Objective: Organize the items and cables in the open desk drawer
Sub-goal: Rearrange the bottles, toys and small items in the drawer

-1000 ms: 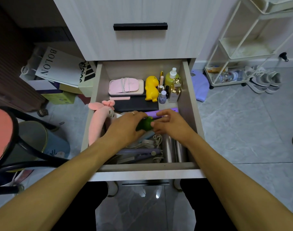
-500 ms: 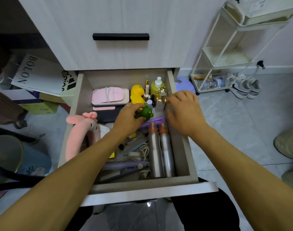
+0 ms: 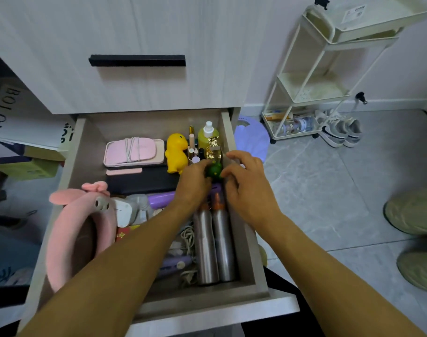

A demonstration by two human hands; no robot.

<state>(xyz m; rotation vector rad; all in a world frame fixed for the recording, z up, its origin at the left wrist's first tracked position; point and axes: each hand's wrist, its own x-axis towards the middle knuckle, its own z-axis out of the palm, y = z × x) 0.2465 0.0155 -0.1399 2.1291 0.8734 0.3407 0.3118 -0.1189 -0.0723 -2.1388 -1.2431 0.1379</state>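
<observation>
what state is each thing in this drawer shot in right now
light wood desk drawer: pulled open
upper drawer with black bar handle: closed
small green round toy: held between both hands
left hand: grip on the toy
right hand: fingers curled at the toy
two silver metal bottles: lying flat, side by side
yellow rubber duck figure: upright

The right hand (image 3: pixel 244 183) has come off the drawer wall, seemingly touching the green toy (image 3: pixel 214 171).

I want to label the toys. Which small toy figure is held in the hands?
The green toy, between left hand and right hand; the yellow duck toy stands untouched.
</observation>
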